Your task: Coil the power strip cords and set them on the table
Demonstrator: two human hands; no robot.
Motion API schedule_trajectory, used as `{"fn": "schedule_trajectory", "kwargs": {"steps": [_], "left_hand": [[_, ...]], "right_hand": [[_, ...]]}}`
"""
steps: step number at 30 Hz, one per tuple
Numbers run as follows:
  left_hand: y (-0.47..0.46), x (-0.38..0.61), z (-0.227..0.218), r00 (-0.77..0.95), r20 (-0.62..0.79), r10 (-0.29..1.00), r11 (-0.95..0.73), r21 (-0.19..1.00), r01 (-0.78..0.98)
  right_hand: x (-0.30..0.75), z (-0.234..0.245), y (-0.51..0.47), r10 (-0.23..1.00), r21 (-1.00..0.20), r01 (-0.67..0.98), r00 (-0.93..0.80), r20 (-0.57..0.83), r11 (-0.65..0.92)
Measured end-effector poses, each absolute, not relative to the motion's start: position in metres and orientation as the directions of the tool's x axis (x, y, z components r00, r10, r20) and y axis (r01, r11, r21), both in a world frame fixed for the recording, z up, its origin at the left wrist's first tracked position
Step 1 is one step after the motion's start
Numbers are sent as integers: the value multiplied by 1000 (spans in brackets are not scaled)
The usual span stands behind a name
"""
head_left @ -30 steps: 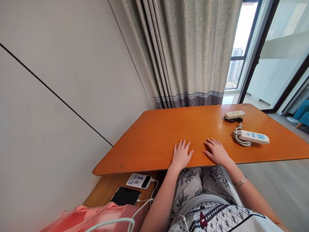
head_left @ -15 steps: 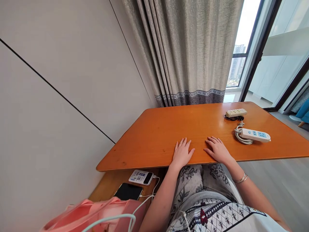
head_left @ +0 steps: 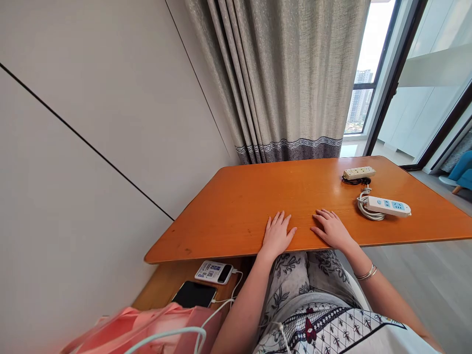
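Observation:
My left hand (head_left: 277,235) lies flat, palm down, on the near edge of an orange wooden table (head_left: 236,206), fingers stretched out and holding nothing. My right hand (head_left: 333,229) rests the same way just to its right, open and empty, with thin bangles on the wrist. A white power strip with blue sockets (head_left: 387,206) and its coiled white cord lies on the table to the right of my right hand. A cream power strip (head_left: 359,172) with a black cord sits farther back.
Below the table's left end, a wooden bench (head_left: 155,290) carries a white power bank (head_left: 214,272), a black phone (head_left: 194,294) and a pink bag (head_left: 147,334) with a white cable. A grey curtain (head_left: 283,78) hangs behind the table; a plain wall stands at the left.
Both hands stay flat on the table. Only the camera view has shifted slightly.

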State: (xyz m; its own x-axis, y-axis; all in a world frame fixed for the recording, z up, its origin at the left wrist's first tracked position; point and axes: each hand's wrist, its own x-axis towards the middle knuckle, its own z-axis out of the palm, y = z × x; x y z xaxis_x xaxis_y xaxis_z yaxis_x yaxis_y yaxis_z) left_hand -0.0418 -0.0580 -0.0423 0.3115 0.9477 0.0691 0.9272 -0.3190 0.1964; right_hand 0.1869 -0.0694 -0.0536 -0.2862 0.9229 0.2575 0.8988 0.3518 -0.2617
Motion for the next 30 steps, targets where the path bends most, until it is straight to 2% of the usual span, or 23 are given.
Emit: {"fn": "schedule_trajectory", "kwargs": {"steps": [10, 30], "left_hand": [[-56, -44, -48, 320, 108, 941, -337, 222, 915], [-56, -44, -52, 320, 143, 937, -344, 196, 918]], "right_hand": [[188, -55, -69, 918, -267, 894, -289, 271, 360], [188, -53, -72, 910, -271, 887, -292, 296, 373]]}}
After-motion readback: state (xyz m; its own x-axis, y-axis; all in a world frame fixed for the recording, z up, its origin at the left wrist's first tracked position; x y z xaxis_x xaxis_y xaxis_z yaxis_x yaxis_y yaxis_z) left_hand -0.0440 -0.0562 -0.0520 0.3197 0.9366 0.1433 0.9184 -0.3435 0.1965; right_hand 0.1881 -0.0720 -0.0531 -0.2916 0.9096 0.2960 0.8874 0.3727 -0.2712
